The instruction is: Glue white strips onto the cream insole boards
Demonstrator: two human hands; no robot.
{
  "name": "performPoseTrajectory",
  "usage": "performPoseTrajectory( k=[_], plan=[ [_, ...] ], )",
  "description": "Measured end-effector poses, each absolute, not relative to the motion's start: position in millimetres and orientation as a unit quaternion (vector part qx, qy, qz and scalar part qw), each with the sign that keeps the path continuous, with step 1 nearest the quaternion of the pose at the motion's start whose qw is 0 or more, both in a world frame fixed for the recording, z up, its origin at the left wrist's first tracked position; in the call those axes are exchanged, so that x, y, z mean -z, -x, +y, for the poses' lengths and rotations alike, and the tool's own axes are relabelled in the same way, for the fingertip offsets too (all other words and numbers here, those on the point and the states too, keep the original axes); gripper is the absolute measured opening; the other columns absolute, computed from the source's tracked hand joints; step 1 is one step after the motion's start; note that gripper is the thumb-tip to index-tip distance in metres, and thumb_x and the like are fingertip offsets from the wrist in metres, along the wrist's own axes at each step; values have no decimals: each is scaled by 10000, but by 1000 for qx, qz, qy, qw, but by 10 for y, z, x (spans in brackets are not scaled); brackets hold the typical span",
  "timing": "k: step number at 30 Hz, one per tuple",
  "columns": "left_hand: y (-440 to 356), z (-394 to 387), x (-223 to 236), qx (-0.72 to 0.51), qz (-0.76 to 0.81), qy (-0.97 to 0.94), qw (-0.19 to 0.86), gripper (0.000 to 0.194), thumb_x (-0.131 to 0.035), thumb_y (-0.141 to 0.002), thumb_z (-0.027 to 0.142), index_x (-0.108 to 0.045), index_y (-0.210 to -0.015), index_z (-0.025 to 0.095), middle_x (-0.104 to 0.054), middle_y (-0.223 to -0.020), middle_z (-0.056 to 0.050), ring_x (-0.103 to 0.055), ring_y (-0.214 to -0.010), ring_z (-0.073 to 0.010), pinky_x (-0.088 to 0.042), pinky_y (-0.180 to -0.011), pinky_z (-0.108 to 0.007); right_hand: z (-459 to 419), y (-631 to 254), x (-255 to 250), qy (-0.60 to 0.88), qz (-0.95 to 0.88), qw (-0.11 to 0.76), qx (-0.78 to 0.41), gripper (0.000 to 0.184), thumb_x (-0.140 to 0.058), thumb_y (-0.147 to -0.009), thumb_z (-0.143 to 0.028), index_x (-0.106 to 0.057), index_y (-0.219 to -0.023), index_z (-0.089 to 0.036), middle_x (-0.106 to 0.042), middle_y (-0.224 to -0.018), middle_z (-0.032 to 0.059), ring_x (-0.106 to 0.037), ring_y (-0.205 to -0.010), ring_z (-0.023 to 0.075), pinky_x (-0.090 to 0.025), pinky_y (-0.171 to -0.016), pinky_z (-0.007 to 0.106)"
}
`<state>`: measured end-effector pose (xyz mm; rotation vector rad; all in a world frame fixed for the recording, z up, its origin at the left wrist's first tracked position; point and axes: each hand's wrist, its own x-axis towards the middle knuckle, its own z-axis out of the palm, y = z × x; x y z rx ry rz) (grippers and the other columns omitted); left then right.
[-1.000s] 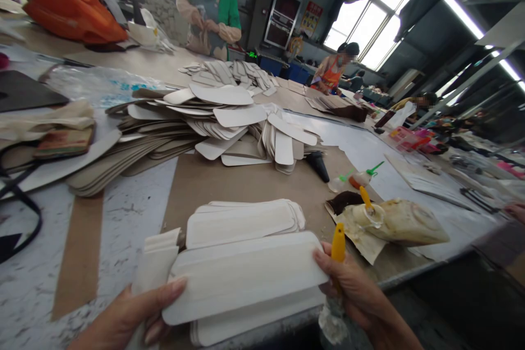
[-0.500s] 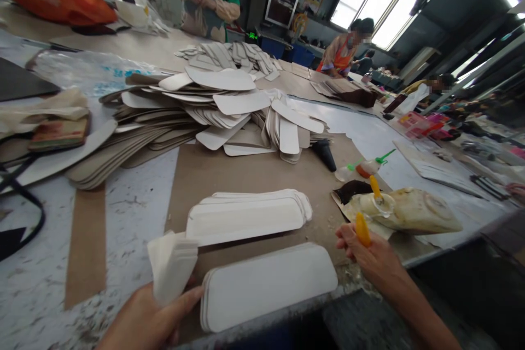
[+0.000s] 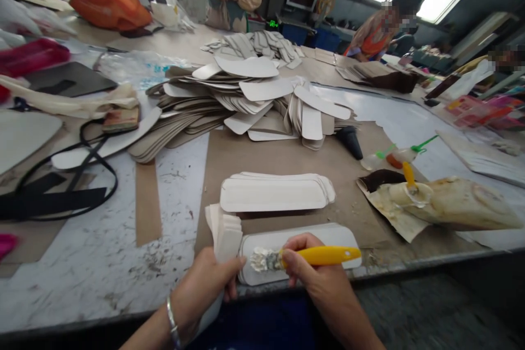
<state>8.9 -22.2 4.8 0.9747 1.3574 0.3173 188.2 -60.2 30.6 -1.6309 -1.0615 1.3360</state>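
- The right hand (image 3: 314, 270) is clamped on a yellow-handled brush (image 3: 330, 255), whose bristles carry thick white paste.
- The bristles are over the left part of the nearer white stack (image 3: 268, 238), by the front edge of the surface (image 3: 176, 202); whether they touch it cannot be told.
- The left hand (image 3: 207, 279), wearing a bracelet (image 3: 172, 320), is closed around a bundle of pale strips (image 3: 225, 229), its thumb at the stack's left end.
- Just beyond lies a farther white stack (image 3: 273, 194), flat on a brown sheet (image 3: 233, 153).
- To the right, a stained container (image 3: 459, 202) has a second yellow brush (image 3: 408, 175) standing in its mouth.
- Behind it lie two small bottles with green tips (image 3: 406, 157) and a black cone (image 3: 349, 142).
- A large heap of pieces (image 3: 246, 101) spreads farther back.
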Motion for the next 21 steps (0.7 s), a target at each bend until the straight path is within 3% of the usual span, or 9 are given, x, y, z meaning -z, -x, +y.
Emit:
performPoseTrajectory(
  k=[3, 10, 16, 21],
  plan=[
    [-83, -244, -57, -146, 596, -431, 661, 403, -516, -620, 458, -513, -335, 174, -513, -350, -27, -453, -396, -141, -378, -505, -275, -606, -1862, -212, 667, -417, 355, -505, 231, -608, -732, -403, -536, -768, -187, -551, -617, -37, -551, -499, 123, -446, -514, 240],
    [-54, -267, -44, -153, 597, -446, 650, 426, -510, -630, 460, -545, -321, 169, -550, -354, -52, -488, -399, -158, -399, -516, -275, -766, -2012, -246, 753, -456, 371, -296, 246, -595, -732, -438, -573, -746, -194, -575, -621, 2, -564, -501, 164, -461, -528, 288],
    [-51, -269, -52, -140, 600, -461, 639, 418, -513, -597, 480, -548, -305, 184, -568, -355, -65, -513, -403, -178, -421, -522, -286, -791, -1883, -191, 702, -424, 402, -407, 276, -546, -774, -461, -555, -807, -187, -579, -611, -3, -593, -513, 167, -490, -508, 275],
    [-28, -304, 62, -140, 610, -481, 614, 460, -491, -619, 515, -569, -309, 184, -588, -371, -78, -552, -433, -208, -433, -575, -309, -834, -2218, -51, 765, -482, 371, -213, 258, -527, -795, -419, -589, -789, -169, -613, -745, 58, -607, -584, 184, -504, -558, 307]
  ],
)
